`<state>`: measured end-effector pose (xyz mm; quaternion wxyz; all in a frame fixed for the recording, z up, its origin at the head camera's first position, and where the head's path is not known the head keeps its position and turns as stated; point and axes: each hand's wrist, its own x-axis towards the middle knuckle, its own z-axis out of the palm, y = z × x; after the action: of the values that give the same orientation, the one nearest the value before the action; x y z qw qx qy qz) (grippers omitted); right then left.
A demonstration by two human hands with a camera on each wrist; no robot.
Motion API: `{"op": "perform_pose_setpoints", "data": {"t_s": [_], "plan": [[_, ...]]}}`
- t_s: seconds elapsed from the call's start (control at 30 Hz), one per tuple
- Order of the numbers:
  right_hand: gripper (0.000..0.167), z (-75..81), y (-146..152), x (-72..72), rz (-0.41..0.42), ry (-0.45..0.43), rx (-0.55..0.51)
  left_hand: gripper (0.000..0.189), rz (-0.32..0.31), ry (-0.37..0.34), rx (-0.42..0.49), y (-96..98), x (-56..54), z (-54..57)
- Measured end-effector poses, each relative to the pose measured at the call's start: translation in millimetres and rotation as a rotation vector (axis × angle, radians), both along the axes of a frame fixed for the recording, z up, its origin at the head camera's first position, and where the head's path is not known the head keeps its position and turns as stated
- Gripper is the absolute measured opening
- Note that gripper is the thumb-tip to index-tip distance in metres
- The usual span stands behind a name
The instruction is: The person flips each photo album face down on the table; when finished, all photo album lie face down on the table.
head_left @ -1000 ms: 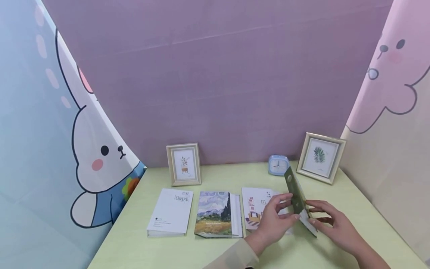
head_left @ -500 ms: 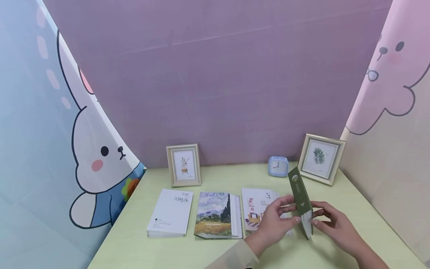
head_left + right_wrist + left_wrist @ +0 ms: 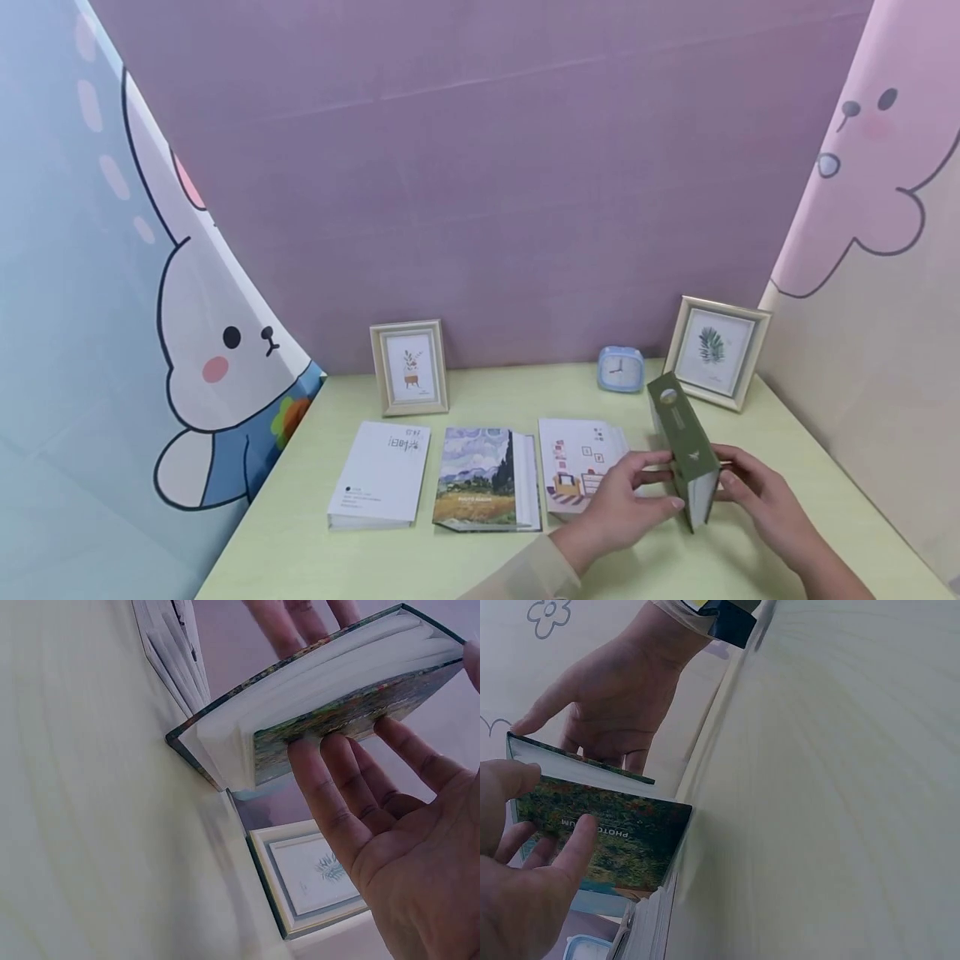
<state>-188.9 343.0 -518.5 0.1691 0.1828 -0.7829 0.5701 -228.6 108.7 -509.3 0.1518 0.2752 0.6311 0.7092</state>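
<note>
Green-spined album (image 3: 681, 429) toward the right of the tabletop (image 3: 480, 567), raised on edge and tilted, spine uppermost; hard covers, smooth olive spine with small pale emblems, painterly landscape print on the boards, white page block showing between them at the near end. Left hand (image 3: 632, 504) holds it by one cover, thumb near the spine; right hand (image 3: 772, 512) holds the other side, fingertips on the printed board. Bottom edge appears to meet the tabletop, though the wrist views are dim and I would not swear to contact. Cover lettering partly blocked by a left finger. Just beside the left hand, a white album (image 3: 573, 467) with a furnished-room print, its near right corner hidden by that hand. Further left, a landscape album (image 3: 477, 479), glossy and rectangular, then a plain white album (image 3: 381, 471) with dark characters, finest lines illegible. Behind, a rounded blue clock (image 3: 621, 369); a leaf-print frame (image 3: 716, 350), pale metallic moulding, lower left overlapped by the held album; a plant-print frame (image 3: 409, 367) leaning upright. Left sleeve (image 3: 525, 575) light cloth, cut off below.
</note>
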Motion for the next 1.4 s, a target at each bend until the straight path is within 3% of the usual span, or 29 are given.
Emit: {"op": "perform_pose_setpoints", "data": {"t_s": [0.37, 0.53, 0.77, 0.93, 1.17, 1.4], "plan": [[0.037, -2.7, 8, 1.9, 0.0, 0.004, -0.122, 0.057, -0.071, -0.029, -0.054, 4.6, 0.3, -3.4], [0.04, -3.2, 12, 3.2, 0.027, -0.009, -0.199, 0.059, -0.071, -0.042, -0.111, 5.6, -0.3, -4.6], [0.042, -2.8, 16, 4.1, 0.054, -0.019, -0.236, 0.055, -0.12, -0.024, -0.075, 8.5, -2.5, -9.9], [0.044, -2.6, 20, 3.1, 0.102, -0.034, -0.288, 0.056, -0.121, -0.032, -0.121, 9.3, -3.5, -11.2], [0.047, -2.5, 24, 2.1, 0.18, 0.0, -0.335, 0.056, -0.128, 0.024, -0.253, 7.6, -5.8, -10.5], [0.051, -4.2, 27, 0.4, 0.235, 0.056, -0.363, 0.055, -0.142, 0.068, -0.295, 7.0, -7.3, -9.8]]}}
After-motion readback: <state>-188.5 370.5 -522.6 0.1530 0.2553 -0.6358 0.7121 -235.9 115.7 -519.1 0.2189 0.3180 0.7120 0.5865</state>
